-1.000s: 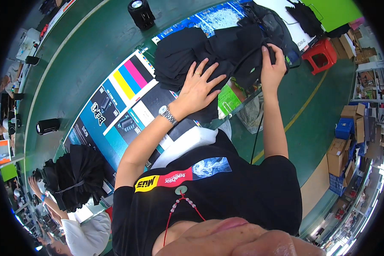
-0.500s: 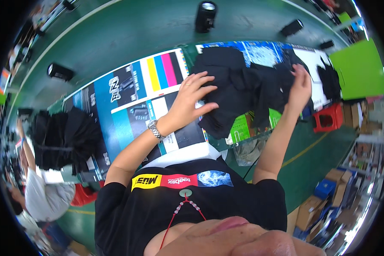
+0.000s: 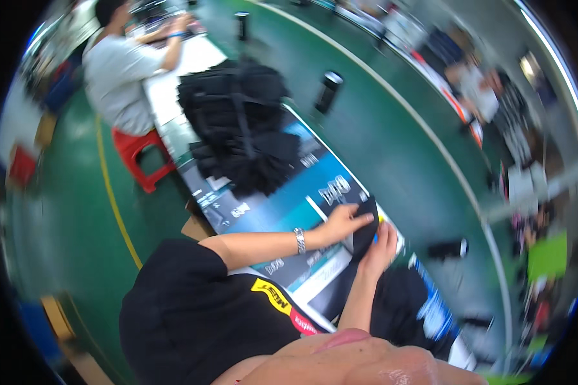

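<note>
A piece of black cloth (image 3: 365, 230) is stretched between my hands above the printed sheets. My left hand (image 3: 343, 224), with a metal watch at the wrist, pinches it from the left side. On the right edge of the same cloth, the curled fingers of my right hand (image 3: 380, 249) are closed; a small spot of blue shows by them, too small to name. Below my right wrist lies a heap of black cloth pieces (image 3: 401, 305), partly hidden by my forearm. Farther along the table, a tall stack of black cloth pieces (image 3: 231, 106) has a band around it.
Large printed sheets (image 3: 282, 224) cover the table. Black cylinders (image 3: 328, 93) stand on the green surface beyond it. At the left, a co-worker in a grey shirt (image 3: 119, 77) sits on a red stool (image 3: 141, 154). Other people work at a far table.
The view has swung left, toward the banded stack. My hands have come off the heap on the right and closed together on one black cloth piece.
</note>
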Action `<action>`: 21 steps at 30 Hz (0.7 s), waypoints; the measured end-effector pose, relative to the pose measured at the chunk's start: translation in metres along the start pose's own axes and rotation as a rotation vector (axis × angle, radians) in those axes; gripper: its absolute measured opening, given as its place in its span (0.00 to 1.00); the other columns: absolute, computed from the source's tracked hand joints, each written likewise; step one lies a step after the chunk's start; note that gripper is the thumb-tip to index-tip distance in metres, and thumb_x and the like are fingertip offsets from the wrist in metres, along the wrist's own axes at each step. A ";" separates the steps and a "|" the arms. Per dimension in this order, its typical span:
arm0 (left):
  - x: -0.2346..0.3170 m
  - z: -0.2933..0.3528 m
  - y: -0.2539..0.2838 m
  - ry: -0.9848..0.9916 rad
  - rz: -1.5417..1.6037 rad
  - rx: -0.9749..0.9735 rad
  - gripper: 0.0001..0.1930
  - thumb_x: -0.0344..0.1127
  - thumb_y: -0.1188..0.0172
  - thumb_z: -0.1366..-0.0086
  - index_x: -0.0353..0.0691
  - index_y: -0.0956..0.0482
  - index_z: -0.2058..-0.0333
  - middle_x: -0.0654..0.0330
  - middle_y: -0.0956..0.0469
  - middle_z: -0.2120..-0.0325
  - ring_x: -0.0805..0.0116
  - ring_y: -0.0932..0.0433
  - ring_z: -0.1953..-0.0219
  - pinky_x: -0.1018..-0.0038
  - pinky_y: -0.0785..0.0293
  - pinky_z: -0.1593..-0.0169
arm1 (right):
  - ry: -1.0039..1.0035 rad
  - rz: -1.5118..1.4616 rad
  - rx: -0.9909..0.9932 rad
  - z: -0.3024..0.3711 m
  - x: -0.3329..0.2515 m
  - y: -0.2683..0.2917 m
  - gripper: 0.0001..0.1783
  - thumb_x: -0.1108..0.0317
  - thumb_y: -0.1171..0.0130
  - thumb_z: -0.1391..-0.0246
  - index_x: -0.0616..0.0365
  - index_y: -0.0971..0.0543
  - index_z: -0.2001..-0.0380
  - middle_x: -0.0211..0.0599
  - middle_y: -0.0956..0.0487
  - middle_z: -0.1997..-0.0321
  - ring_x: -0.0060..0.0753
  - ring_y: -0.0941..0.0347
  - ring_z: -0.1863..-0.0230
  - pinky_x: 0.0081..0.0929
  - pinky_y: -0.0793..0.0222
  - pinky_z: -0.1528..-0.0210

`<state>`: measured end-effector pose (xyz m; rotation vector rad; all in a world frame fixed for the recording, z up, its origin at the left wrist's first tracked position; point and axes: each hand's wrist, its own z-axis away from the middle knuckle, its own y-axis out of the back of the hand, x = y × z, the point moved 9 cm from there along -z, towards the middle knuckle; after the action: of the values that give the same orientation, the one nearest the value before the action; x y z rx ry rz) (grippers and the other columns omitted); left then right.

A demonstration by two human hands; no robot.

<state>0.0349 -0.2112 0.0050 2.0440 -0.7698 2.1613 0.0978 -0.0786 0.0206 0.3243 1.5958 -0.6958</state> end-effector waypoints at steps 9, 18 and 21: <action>-0.003 -0.017 0.034 -0.029 -0.473 0.152 0.32 0.59 0.38 0.44 0.33 0.31 0.89 0.60 0.35 0.92 0.78 0.39 0.87 0.72 0.42 0.83 | 0.303 0.487 -0.237 0.021 0.015 -0.035 0.10 0.72 0.38 0.48 0.62 0.29 0.68 0.36 0.31 0.57 0.26 0.32 0.58 0.22 0.34 0.57; -0.007 -0.018 0.032 0.222 -0.178 0.133 0.31 0.62 0.40 0.43 0.38 0.30 0.88 0.65 0.33 0.91 0.80 0.36 0.87 0.76 0.43 0.85 | 0.229 0.457 -0.364 0.011 0.019 -0.038 0.06 0.73 0.40 0.46 0.65 0.25 0.68 0.40 0.31 0.51 0.28 0.32 0.53 0.21 0.35 0.53; -0.013 -0.026 0.034 0.131 -0.241 0.144 0.32 0.64 0.39 0.46 0.38 0.31 0.88 0.65 0.34 0.91 0.79 0.36 0.86 0.76 0.43 0.85 | 0.224 0.435 -0.384 0.019 0.017 -0.044 0.05 0.74 0.42 0.45 0.67 0.25 0.68 0.41 0.29 0.52 0.28 0.32 0.51 0.21 0.35 0.51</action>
<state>-0.0006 -0.2269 -0.0177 1.9166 -0.3424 2.2396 0.0850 -0.1272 0.0149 0.4564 1.7517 -0.0147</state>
